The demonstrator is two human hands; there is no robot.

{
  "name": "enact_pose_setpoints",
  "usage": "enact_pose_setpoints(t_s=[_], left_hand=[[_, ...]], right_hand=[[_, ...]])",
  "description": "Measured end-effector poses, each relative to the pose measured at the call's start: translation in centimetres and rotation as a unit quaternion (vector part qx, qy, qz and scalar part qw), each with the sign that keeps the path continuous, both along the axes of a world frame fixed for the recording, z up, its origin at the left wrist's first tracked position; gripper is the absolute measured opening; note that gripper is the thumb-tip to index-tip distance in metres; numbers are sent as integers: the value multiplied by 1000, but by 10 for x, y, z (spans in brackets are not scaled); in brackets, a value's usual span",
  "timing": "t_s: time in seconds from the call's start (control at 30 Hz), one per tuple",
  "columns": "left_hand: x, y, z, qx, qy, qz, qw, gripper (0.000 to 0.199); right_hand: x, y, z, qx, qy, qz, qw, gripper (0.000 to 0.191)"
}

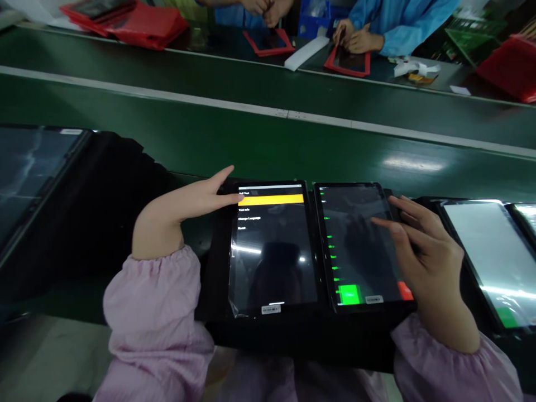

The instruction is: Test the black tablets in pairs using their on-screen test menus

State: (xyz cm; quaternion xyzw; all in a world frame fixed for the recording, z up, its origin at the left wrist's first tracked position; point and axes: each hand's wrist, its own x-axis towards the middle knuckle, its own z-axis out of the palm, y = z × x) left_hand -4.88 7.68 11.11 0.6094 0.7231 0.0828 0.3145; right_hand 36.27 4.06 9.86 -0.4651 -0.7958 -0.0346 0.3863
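Two tablets lie side by side on the near surface (104,223), just in front of the person. The left tablet (272,245) shows a dark menu with one row lit yellow. The left hand (184,204) is open, its fingertip (239,196) touching the screen's upper left corner beside that row. The right tablet (362,245) shows a column of green marks, a green block and a red corner. The right hand (422,254) hovers open over its right edge, fingers spread. Further right lies another tablet (486,257) with a bright screen. Beyond runs a green conveyor belt (268,89). At the far side, another person's hands (355,38) rest on a red-cased tablet (347,61).
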Motion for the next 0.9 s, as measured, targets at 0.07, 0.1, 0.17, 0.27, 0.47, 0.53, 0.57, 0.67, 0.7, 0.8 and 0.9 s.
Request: enact_pose_setpoints(t_s=[0.07, 0.1, 0.17, 0.27, 0.47, 0.53, 0.57, 0.67, 0.7, 0.8, 0.9], left_hand=[[-2, -2, -1, 4, 2, 7, 1000, 120], [-3, -2, -2, 6, 4, 7, 1000, 120], [-5, -2, -4, 10, 5, -7, 1000, 122], [-9, 0, -6, 3, 3, -30, 1000, 128], [-6, 1, -4, -14, -25, -48, 998, 141], [-3, 0, -1, -26, -20, -48, 998, 142], [-2, 0, 0, -32, -19, -47, 998, 143], [-4, -4, 2, -40, -41, -39, 998, 148], [-7, -6, 2, -33, -56, -33, 997, 148], [-13, -14, 1, -3, -90, -8, 996, 147], [-12, -28, -3, 4, -115, 9, 993, 148]], right_hand=[[9, -1, -2, -9, 13, -23, 1000, 31], [14, -1, -4, -19, 22, -39, 999, 32], [25, -1, -8, -42, 49, -74, 995, 33], [39, 0, -17, -93, 126, -131, 979, 32], [56, 11, -54, -245, 331, -185, 892, 43], [57, 15, -68, -253, 328, -199, 888, 48], [57, 17, -73, -251, 323, -204, 889, 49], [56, 20, -81, -241, 318, -217, 891, 57], [56, 20, -82, -238, 317, -220, 891, 59], [56, 20, -81, -237, 315, -224, 891, 64], [57, 21, -80, -238, 317, -232, 888, 62]])
